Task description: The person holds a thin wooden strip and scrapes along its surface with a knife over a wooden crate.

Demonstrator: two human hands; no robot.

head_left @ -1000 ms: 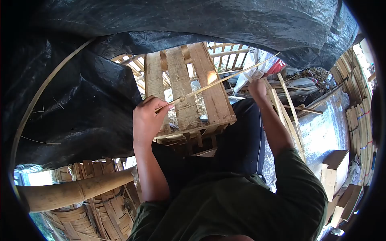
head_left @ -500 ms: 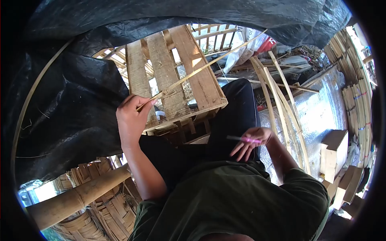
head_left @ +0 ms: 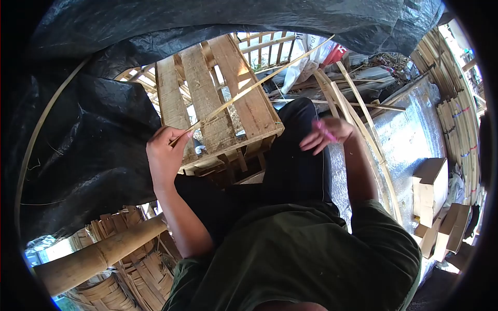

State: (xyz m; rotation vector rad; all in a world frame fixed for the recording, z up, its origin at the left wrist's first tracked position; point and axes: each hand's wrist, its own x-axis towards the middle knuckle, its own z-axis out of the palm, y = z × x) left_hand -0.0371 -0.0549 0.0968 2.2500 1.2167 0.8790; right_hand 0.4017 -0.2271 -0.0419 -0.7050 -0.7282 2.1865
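Note:
My left hand [head_left: 167,147] pinches the near end of a long thin bamboo strip [head_left: 249,89]. The strip slants up to the right across a slatted wooden crate [head_left: 207,114], its far end near a white and red plastic bag [head_left: 316,54]. My right hand [head_left: 332,136] is over my right knee, its fingers partly spread and blurred. A pink-handled tool [head_left: 325,130] is held against that hand; its blade or tip cannot be made out.
Black plastic sheeting [head_left: 98,150] hangs at the left and top. Several bamboo strips [head_left: 365,137] lean by my right arm. Cardboard boxes [head_left: 431,189] and bundled strips [head_left: 459,140] are at the right. A thick bamboo pole [head_left: 104,251] crosses the lower left.
My right hand has left the bag side, come down near my lap with the pink tool now showing, then risen to the knee. The left hand still holds the strip, slightly shifted in view.

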